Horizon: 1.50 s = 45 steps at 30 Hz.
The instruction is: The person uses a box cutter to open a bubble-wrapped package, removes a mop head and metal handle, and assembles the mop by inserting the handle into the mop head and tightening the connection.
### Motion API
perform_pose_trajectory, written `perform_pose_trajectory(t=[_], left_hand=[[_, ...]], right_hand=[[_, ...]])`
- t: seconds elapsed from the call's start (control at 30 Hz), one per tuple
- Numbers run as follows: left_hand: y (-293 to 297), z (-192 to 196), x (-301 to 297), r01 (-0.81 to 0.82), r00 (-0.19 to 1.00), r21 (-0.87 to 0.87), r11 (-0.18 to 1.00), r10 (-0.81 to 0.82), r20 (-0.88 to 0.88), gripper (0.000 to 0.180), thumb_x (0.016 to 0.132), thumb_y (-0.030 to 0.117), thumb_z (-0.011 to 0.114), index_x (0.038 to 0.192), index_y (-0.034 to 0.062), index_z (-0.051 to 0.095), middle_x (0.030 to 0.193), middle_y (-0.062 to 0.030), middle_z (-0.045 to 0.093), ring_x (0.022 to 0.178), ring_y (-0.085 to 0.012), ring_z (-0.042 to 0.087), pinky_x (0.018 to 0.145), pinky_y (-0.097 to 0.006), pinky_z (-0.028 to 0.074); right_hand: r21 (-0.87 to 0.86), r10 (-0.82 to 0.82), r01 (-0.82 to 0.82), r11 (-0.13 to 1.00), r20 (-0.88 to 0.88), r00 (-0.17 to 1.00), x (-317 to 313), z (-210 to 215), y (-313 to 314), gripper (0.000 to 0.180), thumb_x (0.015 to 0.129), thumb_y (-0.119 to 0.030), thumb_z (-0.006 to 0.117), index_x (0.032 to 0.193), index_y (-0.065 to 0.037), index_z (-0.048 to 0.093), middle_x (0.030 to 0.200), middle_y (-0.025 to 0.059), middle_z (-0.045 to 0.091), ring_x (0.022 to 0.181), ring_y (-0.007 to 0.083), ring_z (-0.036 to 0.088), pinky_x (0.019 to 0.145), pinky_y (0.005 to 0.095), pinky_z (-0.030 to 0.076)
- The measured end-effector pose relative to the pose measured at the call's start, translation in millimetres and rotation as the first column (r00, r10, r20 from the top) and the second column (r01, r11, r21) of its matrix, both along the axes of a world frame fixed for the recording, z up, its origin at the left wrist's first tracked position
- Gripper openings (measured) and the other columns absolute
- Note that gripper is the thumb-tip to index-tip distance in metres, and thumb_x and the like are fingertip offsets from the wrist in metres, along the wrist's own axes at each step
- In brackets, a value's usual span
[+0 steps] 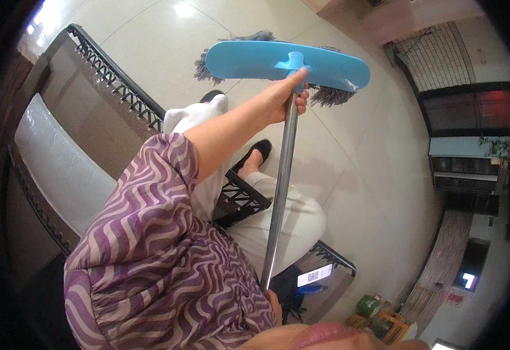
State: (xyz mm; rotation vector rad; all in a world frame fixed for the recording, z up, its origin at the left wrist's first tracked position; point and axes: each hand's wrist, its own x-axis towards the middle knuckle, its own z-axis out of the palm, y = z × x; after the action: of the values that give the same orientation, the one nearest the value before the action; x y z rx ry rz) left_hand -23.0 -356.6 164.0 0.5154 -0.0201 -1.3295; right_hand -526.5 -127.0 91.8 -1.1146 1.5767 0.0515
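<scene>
A flat mop with a long oval blue plate (243,59) and grey yarn fringe is held up off the floor, its head at the top of the view. My left hand (283,98) is closed round the neck just below the plate, the thumb stretched along the blue joint. From there the metal handle (281,192) slants down toward my body, past my white trouser leg. At its lower end, close to my chest, my right hand (275,306) shows only in part and appears closed on the handle; most of its fingers are hidden.
On the left lies a dark reclining chair (86,99) with a black laced frame and a white cushion (62,166). A white card (314,275) with a square code rests beside my leg. Pale tiled floor (377,151) stretches beyond my black shoes (259,153). A green container (371,305) stands lower right.
</scene>
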Motion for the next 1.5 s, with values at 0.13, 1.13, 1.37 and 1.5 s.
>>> perform_pose_trajectory(t=[0.13, 1.13, 1.37, 1.5], left_hand=[[-0.7, -2.9, -9.3, 0.089, 0.995, -0.005, 0.996, -0.089, -0.035, 0.061, 0.08, 0.066, 0.036, 0.088, 0.0063, 0.047, 0.062, 0.0003, 0.045, 0.05, -0.0052, 0.041, 0.046, -0.017, 0.036], [-0.6, -3.8, -34.9, 0.396, 0.913, -0.165, 0.903, -0.368, 0.176, 0.081, 0.076, 0.075, 0.021, 0.099, 0.003, 0.049, 0.078, -0.0119, 0.056, 0.071, -0.0216, 0.056, 0.072, -0.036, 0.043], [8.4, 10.4, -32.4, 0.225, 0.099, 0.404, 0.887, -0.433, 0.896, 0.056, 0.089, 0.049, 0.037, 0.088, -0.0023, 0.06, 0.066, -0.0141, 0.061, 0.058, -0.02, 0.061, 0.053, -0.03, 0.049], [7.9, 4.0, -29.7, -0.153, -0.354, -0.241, 0.958, 0.175, 0.919, 0.025, 0.078, 0.025, 0.06, 0.09, 0.0025, 0.06, 0.066, -0.0099, 0.058, 0.06, -0.025, 0.058, 0.052, -0.033, 0.044]], right_hand=[[-0.244, 0.324, -0.315, 0.917, -0.001, 0.946, 54.7, 31.4, -25.1, 0.043, 0.072, -0.012, 0.065, 0.111, -0.001, 0.05, 0.108, 0.0161, 0.052, 0.102, 0.0289, 0.05, 0.085, 0.0361, 0.04], [-0.284, 0.23, -0.053, 0.957, 0.638, 0.735, 260.8, 68.0, -166.5, 0.035, 0.088, -0.02, 0.051, 0.115, 0.001, 0.043, 0.073, 0.0062, 0.055, 0.053, 0.0088, 0.05, 0.049, 0.0199, 0.04], [-0.439, 0.176, 0.069, 0.896, 0.493, 0.852, 237.6, 81.1, -168.9, 0.027, 0.088, -0.017, 0.05, 0.108, 0.0, 0.048, 0.063, 0.0012, 0.048, 0.044, 0.0046, 0.041, 0.04, 0.0175, 0.033], [-0.468, 0.167, 0.087, 0.879, 0.474, 0.865, 228.1, 81.1, -168.2, 0.024, 0.087, -0.015, 0.051, 0.107, -0.001, 0.048, 0.063, 0.0008, 0.049, 0.044, 0.0047, 0.042, 0.04, 0.0179, 0.034]])
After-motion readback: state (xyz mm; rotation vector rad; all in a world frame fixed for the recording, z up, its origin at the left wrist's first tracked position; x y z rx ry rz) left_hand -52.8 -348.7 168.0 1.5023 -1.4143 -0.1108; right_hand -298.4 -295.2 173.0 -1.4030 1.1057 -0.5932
